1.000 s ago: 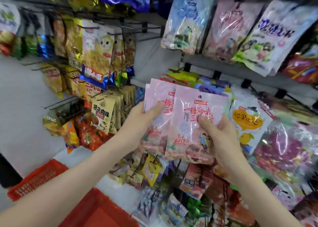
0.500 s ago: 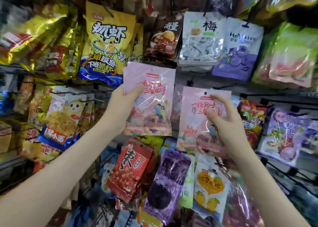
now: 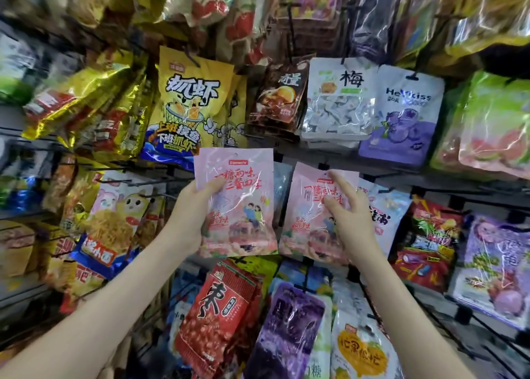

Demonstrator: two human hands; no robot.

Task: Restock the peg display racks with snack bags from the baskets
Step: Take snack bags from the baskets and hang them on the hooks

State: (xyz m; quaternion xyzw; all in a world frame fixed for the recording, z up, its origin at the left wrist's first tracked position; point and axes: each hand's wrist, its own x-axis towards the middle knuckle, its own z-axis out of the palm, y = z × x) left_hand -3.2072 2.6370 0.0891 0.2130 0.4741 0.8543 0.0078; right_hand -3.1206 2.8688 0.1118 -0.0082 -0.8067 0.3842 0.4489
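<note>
My left hand (image 3: 190, 216) grips a pink snack bag (image 3: 239, 206) by its left edge, thumb across the front, and holds it upright in front of the rack. A second pink snack bag (image 3: 308, 220) sits to the right of it, its top hole up near a black peg (image 3: 324, 166). My right hand (image 3: 351, 215) pinches this bag at its right side, index finger stretched up to the top edge and thumb on the front. Whether the bag hangs on the peg I cannot tell.
The peg rack is packed with hanging bags: a yellow shrimp-chip bag (image 3: 189, 103) above my left hand, a white plum bag (image 3: 341, 100) and a purple blueberry bag (image 3: 401, 117) above right, a red bag (image 3: 220, 318) and a dark purple bag (image 3: 289, 330) below. No basket is in view.
My view lifted from the lower rack and red basket up to this row. The two pink bags, held overlapping, came apart; the right one rose toward the peg.
</note>
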